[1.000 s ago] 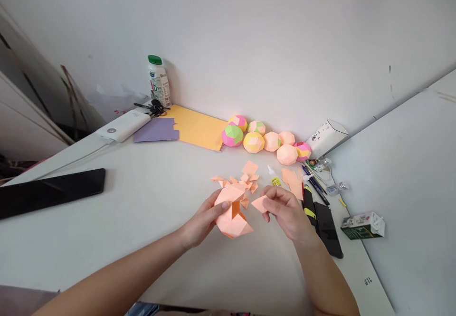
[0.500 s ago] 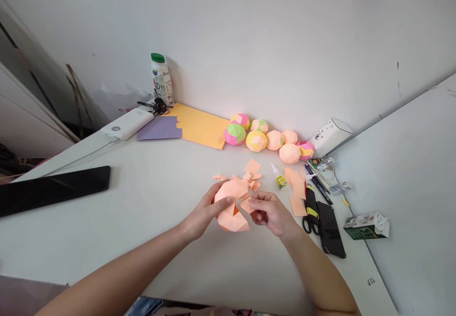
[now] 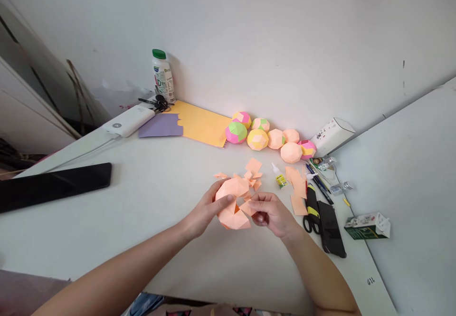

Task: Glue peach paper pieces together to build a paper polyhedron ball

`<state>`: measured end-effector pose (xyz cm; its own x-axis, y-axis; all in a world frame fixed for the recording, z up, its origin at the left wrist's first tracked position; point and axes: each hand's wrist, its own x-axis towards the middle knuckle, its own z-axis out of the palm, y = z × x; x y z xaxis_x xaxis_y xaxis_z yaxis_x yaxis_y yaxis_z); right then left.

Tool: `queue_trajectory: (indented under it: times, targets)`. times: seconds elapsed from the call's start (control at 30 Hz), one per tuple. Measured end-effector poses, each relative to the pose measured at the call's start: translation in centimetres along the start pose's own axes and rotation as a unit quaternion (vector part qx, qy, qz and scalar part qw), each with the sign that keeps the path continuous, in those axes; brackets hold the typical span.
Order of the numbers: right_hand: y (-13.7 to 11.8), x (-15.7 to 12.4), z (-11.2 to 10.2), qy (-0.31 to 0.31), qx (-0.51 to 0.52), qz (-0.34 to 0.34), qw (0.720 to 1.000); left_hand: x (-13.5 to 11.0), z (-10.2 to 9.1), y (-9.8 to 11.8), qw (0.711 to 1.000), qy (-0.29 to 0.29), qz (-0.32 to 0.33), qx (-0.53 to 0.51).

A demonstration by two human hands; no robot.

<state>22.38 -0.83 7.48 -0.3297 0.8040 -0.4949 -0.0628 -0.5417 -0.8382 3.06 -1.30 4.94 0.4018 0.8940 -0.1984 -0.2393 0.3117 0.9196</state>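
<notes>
Your left hand [image 3: 205, 211] grips a half-built peach paper ball [image 3: 232, 204] just above the white table [image 3: 142, 211]. Your right hand [image 3: 272, 214] pinches a peach paper piece [image 3: 246, 207] vs. its side. Loose peach scraps [image 3: 252, 171] lie just behind.

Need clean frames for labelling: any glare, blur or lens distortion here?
Head view: soft, even daylight, faint shadows under the left hand and right hand; both hands and the peach paper ball they grip are sharp; the black device shows a pale sheen; the wide lens stretches the forearms at the bottom; a pink glow tints the wall behind the finished balls.
</notes>
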Motion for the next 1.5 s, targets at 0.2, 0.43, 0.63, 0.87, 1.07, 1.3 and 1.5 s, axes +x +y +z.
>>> queue_trajectory:
  times: [0.2, 0.43, 0.63, 0.87, 1.07, 1.3, 1.5]
  targets:
    - [-0.1, -0.1, 0.1, -0.002, 0.001, 0.003, 1.0, 0.0, 0.0, 0.0, 1.0, 0.0, -0.004, 0.004]
    - [-0.1, -0.2, 0.0, -0.003, -0.011, 0.001, 1.0, 0.0, 0.0, 0.1, 1.0, -0.002, -0.013, 0.013]
    - [0.0, -0.2, -0.2, -0.006, -0.029, 0.001, 1.0, -0.2, 0.1, 0.3, 0.999, 0.016, -0.007, 0.046]
    - [0.3, -0.1, -0.1, -0.009, -0.044, -0.005, 0.999, -0.3, 0.4, 0.5, 0.996, 0.048, -0.015, 0.067]
    - [0.3, 0.0, 0.1, 0.0, -0.043, -0.004, 0.999, 0.0, -0.1, -0.3, 0.998, 0.026, 0.0, 0.057]
    - [0.0, -0.2, 0.1, 0.014, -0.033, -0.034, 0.999, 0.5, -0.7, -1.7, 0.997, -0.069, 0.003, 0.023]
    - [0.0, -0.4, 0.1, 0.006, -0.037, -0.041, 0.998, 0.3, 0.0, -1.2, 0.995, -0.094, 0.027, 0.035]
